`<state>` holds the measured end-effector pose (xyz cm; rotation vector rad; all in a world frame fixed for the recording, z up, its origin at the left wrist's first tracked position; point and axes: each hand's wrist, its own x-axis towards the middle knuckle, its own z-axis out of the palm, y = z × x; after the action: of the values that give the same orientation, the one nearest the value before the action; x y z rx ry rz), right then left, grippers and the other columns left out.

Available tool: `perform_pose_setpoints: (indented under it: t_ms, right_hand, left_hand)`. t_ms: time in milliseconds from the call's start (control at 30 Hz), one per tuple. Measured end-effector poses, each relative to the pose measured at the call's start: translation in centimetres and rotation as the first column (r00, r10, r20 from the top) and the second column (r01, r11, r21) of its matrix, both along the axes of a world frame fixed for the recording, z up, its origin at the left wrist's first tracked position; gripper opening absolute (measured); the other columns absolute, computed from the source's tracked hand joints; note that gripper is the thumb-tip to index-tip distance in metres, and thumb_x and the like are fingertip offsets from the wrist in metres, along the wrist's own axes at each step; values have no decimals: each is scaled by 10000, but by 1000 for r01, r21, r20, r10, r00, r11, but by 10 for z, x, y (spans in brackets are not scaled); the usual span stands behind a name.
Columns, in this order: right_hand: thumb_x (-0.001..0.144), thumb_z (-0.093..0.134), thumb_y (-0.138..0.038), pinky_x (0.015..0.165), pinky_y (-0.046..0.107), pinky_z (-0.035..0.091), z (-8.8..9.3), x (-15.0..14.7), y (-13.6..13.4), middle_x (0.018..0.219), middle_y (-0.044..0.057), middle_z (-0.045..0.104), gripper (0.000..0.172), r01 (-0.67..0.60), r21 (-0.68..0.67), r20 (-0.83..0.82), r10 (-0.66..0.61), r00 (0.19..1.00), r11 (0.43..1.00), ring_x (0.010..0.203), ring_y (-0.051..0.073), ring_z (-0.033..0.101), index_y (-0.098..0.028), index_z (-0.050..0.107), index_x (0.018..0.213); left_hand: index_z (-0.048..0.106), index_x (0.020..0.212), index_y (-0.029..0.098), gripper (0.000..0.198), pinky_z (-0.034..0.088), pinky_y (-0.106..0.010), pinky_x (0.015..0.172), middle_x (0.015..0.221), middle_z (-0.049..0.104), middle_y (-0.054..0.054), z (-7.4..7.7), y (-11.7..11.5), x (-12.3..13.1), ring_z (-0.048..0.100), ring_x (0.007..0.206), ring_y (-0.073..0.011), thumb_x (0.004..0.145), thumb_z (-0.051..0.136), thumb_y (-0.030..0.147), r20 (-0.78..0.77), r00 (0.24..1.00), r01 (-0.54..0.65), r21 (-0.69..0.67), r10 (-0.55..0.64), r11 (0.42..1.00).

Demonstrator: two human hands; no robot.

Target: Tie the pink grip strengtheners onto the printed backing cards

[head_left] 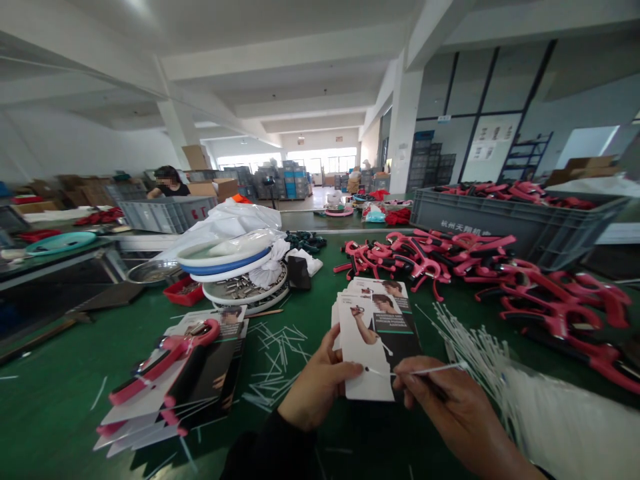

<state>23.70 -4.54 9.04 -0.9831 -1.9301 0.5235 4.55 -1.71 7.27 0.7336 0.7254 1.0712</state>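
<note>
I see L hand (320,380) clamped on tall white-&-black printed paper card (363,373), long axis pointing fwd, above green bench top (60,407). R hand (450,407) pinches thin white plastic cable tie (435,369), tip pointing L at card's hole. White factory hall (300,100) beyond.

L hand (320,380) holds printed cards (365,347), R hand (450,407) pinches white plastic tie (430,370) just by card's hole. Pink hand grips (430,257) piled on green bench (65,400), grey crate (480,223) behind, loose ties (475,347) at right.
</note>
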Motion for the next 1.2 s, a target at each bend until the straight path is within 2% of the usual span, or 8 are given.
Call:
perform_pose_setpoints:
  t_ms: [100,233,367,567,700,833,1067,1200]
  right_hand:
    - [891,429,-259,564,227,482,3,3,3,656,-2,632,185,-45,-25,70,47,996,999,570,126,606,-230,603,835]
    - [904,398,-262,583,225,488,7,7,6,736,13,647,193,-120,-81,111,128,985,990,609,127,613,-231,582,856]
    - [882,454,-251,609,221,490,4,5,8,773,9,659,154,-93,-30,133,96,987,995,660,133,625,-238,606,864]
    - [880,461,-232,645,241,503,3,5,6,803,25,655,169,-59,51,99,54,994,997,737,152,625,-230,628,853]
    - [868,484,-216,635,241,501,3,11,2,797,25,640,138,-5,109,80,-4,997,994,745,153,612,-232,621,873]
    - [875,473,-208,618,227,497,1,16,-1,791,20,623,139,15,87,97,-24,995,996,734,142,602,-226,610,874]
    - [828,535,-159,684,235,518,-1,19,-1,839,13,651,127,-5,271,116,-27,993,963,783,143,619,-230,598,913]
    - [825,527,-119,673,211,514,-1,22,0,843,8,648,146,-50,287,164,2,986,957,782,128,621,-225,594,900]
  left_hand:
    - [534,1118,126,565,476,-286,663,900,682,-86,-3,0,1,629,737,-183,588,724,85,-20,998,60,51,-59,997]
    - [568,1068,153,461,491,-270,624,915,677,-69,-3,-1,-1,626,718,-166,633,720,154,-76,996,48,44,-44,998]
    - [593,1014,143,314,483,-233,486,793,657,-61,-2,2,-4,613,617,-151,751,619,313,-56,993,108,-4,-108,994]
    - [634,915,97,239,486,-167,498,726,651,-64,-7,5,2,608,561,-102,733,583,243,234,958,191,-74,-169,979]
    - [644,936,137,272,449,-107,468,788,652,-30,-9,-8,21,583,550,-55,670,695,118,115,982,162,-79,-152,984]
    - [656,948,142,293,409,-96,403,859,653,-43,-10,-17,33,555,544,-45,678,733,225,29,988,155,-42,-154,987]
    - [645,811,115,266,532,-258,662,769,678,-46,-14,-16,36,634,651,-132,580,772,85,178,982,85,-121,-63,989]
    - [643,861,120,262,525,-238,664,769,690,-44,-11,-16,37,649,658,-135,626,701,22,279,960,85,-167,-36,982]
